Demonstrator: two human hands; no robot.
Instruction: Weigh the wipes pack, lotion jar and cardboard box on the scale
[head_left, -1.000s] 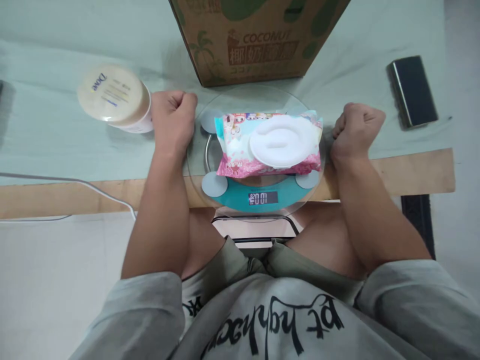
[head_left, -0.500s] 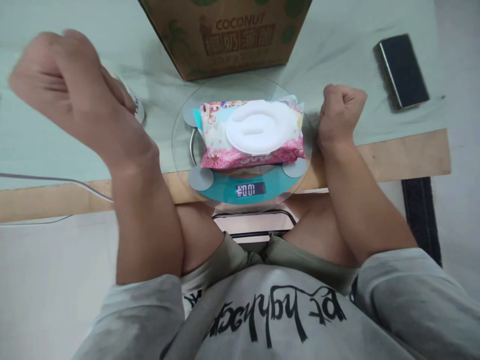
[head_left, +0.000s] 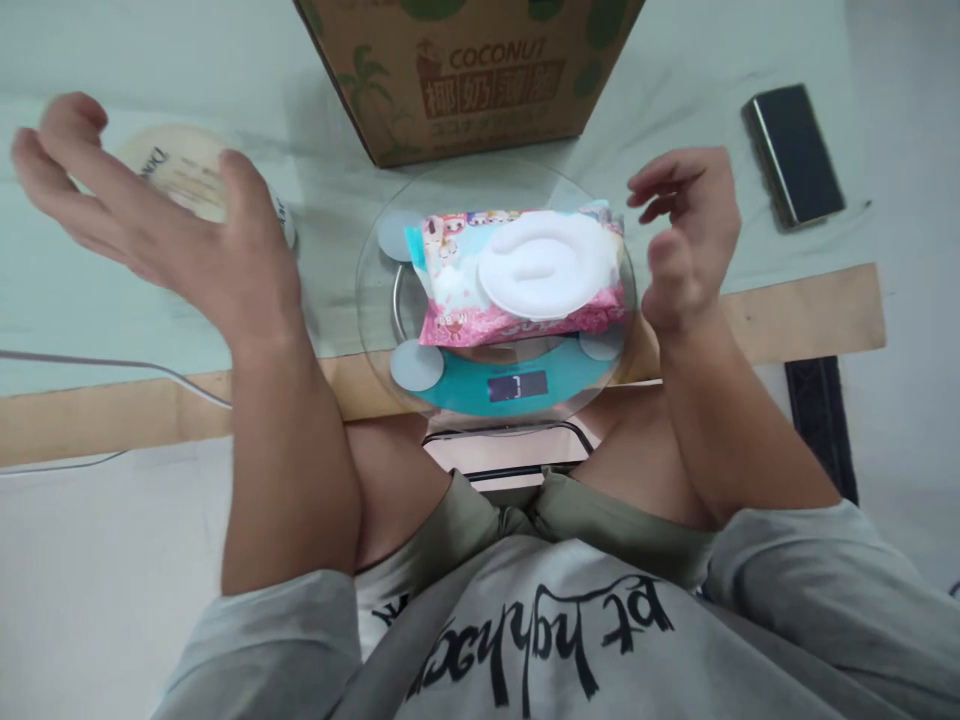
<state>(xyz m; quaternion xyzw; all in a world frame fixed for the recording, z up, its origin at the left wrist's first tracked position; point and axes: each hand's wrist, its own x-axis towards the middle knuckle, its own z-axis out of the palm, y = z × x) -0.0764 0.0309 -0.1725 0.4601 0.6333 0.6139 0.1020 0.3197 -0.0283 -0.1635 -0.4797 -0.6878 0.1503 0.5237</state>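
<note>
A pale green, lightly creased cloth (head_left: pixel 690 90) covers the table (head_left: pixel 112 415), whose near edge shows a tan, wood-like strip (head_left: pixel 802 312). Whitish floor (head_left: pixel 112 570) spreads below; a dark band (head_left: pixel 823 430) shows at right, under soft, muted light.

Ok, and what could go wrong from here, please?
The glass scale juts past the table edge, so pressure on its near rim might tip it and the wipes pack on it.
The left hand is spread in front of the Dove tub and could knock it.
The cable passes out of sight at the left forearm, which might snag it.
</note>
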